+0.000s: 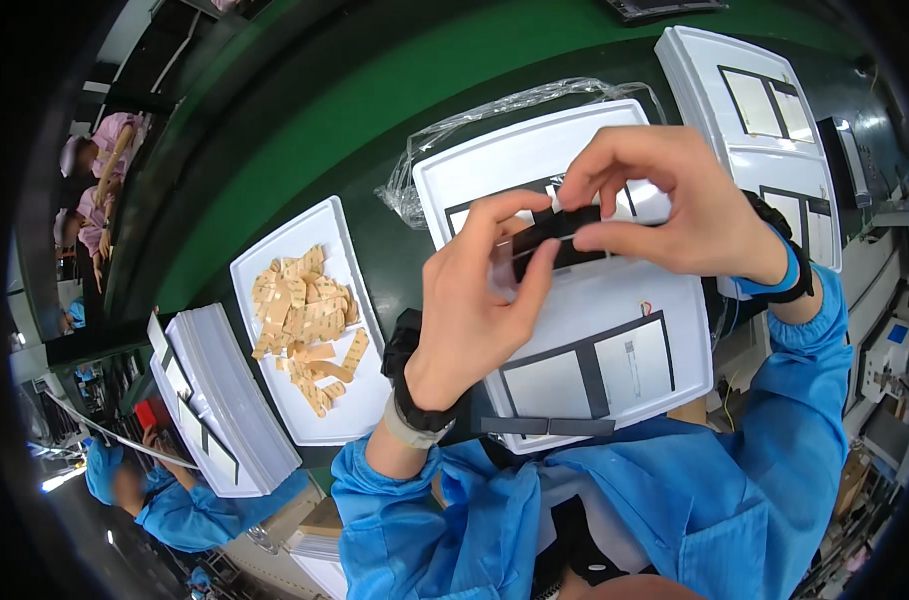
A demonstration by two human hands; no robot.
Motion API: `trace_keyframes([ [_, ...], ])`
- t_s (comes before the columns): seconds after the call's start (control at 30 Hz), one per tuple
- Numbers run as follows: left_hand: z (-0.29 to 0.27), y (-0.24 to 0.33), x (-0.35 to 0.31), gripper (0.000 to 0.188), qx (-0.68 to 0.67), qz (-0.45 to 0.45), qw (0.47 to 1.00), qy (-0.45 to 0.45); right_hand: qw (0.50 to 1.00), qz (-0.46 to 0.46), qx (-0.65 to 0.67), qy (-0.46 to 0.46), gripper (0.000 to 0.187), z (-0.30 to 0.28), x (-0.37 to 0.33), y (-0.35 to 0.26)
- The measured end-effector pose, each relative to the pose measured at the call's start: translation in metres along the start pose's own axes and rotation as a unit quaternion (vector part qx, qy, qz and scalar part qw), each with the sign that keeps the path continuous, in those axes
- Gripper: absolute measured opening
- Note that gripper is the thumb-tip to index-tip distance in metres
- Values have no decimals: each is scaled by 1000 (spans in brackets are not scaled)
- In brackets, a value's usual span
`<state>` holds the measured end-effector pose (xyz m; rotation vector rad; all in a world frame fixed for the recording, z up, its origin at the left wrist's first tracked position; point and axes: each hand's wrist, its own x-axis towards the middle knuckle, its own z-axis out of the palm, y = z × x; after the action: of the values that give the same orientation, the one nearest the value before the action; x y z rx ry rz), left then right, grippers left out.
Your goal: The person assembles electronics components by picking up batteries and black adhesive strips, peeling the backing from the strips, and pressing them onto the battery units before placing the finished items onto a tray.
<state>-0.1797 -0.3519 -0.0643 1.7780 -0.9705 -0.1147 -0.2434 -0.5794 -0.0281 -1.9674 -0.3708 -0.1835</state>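
A small black strip [574, 222] is held between my two hands over the white tray [509, 170] in front of me. My left hand [479, 290] pinches its left end between thumb and fingers. At the other end, the thumb and fingers of my right hand [664, 200] close on the strip. Part of it is hidden by my fingers. Below my hands, a flat white panel with a black border [629, 365] lies in the tray. Two dark strips [546, 426] lie along the tray's near edge. Another panel at the far side is partly covered by my hands.
To the left, a white tray [274, 238] holds a heap of tan paper pieces [304, 305]. Stacked white trays [229, 350] stand farther left; more trays with panels [729, 60] are at right. Clear plastic film [409, 185] lies behind. A co-worker in blue [189, 515] sits lower left.
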Motion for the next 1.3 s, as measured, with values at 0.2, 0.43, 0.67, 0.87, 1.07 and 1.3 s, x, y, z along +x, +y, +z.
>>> trace_keyframes([
  [0.2,-3,32,-20,36,-29,-73,996,50,988,113,99,32,22,6,-8,-13],
  [0.43,-30,85,-44,36,-151,-262,953,-1,989,124,8,76,36,-26,-51,-35],
  [0.67,-36,71,-66,30,-116,-124,941,-291,961,272,-21,-32,45,-1,-117,-14],
  [0.87,41,33,-113,34,183,17,969,-164,971,231,-32,-42,48,26,-115,-2],
  [1.07,47,24,-120,39,159,80,980,-91,970,235,-52,-27,47,26,-120,-1],
  [1.3,46,25,-119,61,188,81,971,-120,969,230,-87,-25,46,28,-114,-1],
])
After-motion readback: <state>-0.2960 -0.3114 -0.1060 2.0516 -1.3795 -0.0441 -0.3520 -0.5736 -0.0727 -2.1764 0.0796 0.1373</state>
